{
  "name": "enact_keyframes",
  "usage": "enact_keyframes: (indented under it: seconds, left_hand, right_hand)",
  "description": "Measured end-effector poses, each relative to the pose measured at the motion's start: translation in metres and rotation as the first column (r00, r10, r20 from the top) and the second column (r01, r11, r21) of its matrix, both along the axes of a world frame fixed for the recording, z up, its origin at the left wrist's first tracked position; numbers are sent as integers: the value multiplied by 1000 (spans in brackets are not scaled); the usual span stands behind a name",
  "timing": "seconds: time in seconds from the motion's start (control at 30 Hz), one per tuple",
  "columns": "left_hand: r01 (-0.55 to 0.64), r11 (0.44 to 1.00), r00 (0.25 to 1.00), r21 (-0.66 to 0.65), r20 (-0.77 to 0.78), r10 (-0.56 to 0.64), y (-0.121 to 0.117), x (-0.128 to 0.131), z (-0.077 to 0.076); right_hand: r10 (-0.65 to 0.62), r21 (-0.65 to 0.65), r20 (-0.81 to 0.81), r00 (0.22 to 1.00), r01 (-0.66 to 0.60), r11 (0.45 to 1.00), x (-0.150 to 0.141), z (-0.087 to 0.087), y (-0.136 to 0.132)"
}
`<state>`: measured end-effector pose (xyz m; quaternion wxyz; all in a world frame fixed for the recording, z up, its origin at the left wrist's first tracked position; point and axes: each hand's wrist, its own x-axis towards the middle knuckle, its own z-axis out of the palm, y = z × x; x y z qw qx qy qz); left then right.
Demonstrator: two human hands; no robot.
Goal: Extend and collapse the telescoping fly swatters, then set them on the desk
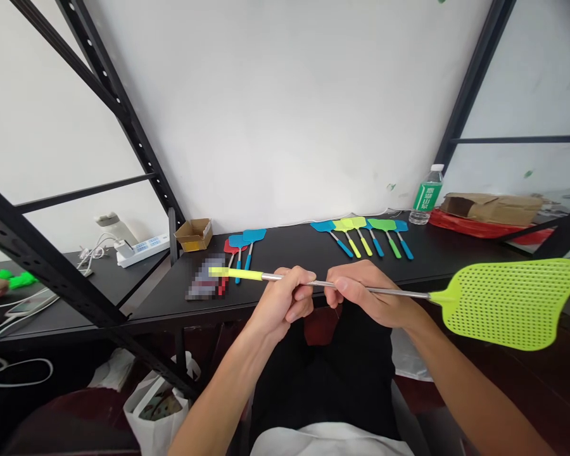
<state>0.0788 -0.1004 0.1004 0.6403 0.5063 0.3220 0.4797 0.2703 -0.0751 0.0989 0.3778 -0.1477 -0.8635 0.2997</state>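
While both my hands are on the yellow-green swatter (510,304), it lies crosswise in front of me, raised over the near edge of the black table (285,253), the perforated head out to my right and the handle (247,274) to my left.

Left hand (285,299): pinching the metal rod (399,292) between thumb and curled fingers, on the handle side. Right hand (368,291): fingers folded round the same rod, thumb laid along it, on the head side. The hands are near each other, with a short stretch of rod bare between them. Judgement: gripping near the middle probably balances the broad head against the handle, and two grips should resist twisting better than one.

Placement: six swatters (358,222) form a row on the right, heads toward the wall, handles toward me; presumably this puts the grips within easy reach. Three swatters (240,240), one red and two blue, form a separate overlapping group on the left. Reason for the split: cannot tell.

The bottle (426,196) stands upright at the back and the small cardboard box (193,235) sits by the left upright, both probably put there to leave working room.
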Motion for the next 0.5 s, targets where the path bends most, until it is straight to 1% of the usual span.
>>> enact_keyframes:
  seconds: [0.27, 0.5]
  left_hand:
    - [6, 1000, 1000, 6, -10, -6, 0, -1, 2]
    - [22, 1000, 1000, 4, -16, -22, -2, -3, 4]
  right_hand:
    - [8, 29, -3, 1000, -8, 1000, 1, 2, -3]
    - [-22, 58, 34, 999, 20, 998, 2, 5, -6]
